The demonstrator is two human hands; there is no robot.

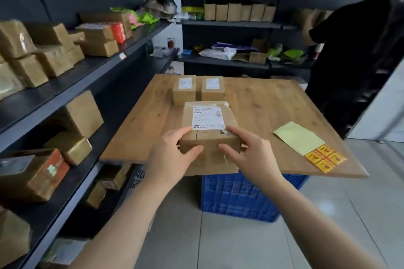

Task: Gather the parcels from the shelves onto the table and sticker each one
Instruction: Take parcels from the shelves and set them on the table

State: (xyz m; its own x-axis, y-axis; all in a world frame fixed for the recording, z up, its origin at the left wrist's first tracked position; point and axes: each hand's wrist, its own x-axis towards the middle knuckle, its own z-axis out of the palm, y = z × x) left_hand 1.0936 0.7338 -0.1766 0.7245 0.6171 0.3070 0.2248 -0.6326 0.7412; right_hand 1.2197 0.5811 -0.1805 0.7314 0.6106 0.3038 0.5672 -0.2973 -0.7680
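- Left hand [172,153], right hand [247,150]: clasped on the near corners of 1 parcel [208,131], fingers curled on its front face.
- Parcel: held at the table [273,102] near edge, 6 o'clock, partly overhanging.
- 2 parcels [197,89]: at 12 o'clock.
- Sticker sheet [323,157]: at 4 o'clock.
- Risk: the parcel could tip off if released on the overhang.

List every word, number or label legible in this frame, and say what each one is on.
None reads clearly.
Held parcel: white shipping label with barcodes, print too blurred.
Two rear parcels: white labels, illegible.
Yellow sticker sheet: red marks, unreadable.
Large dark characters on the panel below the table: partly hidden, unreadable.
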